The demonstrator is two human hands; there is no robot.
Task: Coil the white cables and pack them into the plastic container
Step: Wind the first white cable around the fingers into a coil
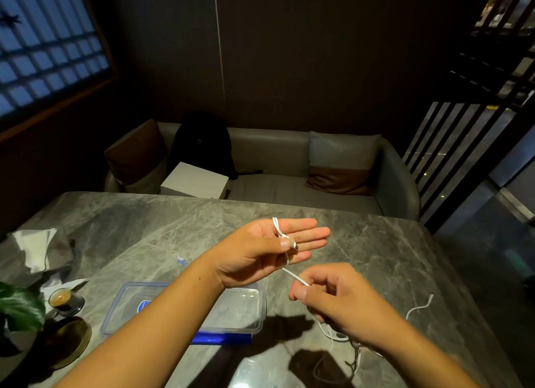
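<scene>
Obs.: left hand [269,248] held palm up above the table [173,228], four fingers straight and together, thumb pressed down across the palm so that it pins the plug end of a white cable [285,250]. The cable passes up over the index-finger edge and down behind the hand; one full turn shows, possibly two, cannot tell. From the heel of the left palm the cable runs taut, down and right, into the right hand [327,298], whose thumb and curled fingers pinch it. Below the right hand the slack drops to the table in a loose tangle with more white cable [417,308], one free end lying further right; how many cables are in that heap cannot be told. Judgement: coiling has barely begun, most of this cable's length is unwound, and nothing is packed. Plastic container [246,309] sits on the table under the left forearm, clear-walled, apparently holding nothing; a blue-edged part shows at its near side, perhaps the lid. Cable looks thin, white, limp where slack, with a small pale plug at the pinned end. Left edge of table: small glass of dark drink [61,298], crumpled tissue [36,248], green leaves [17,309].
</scene>
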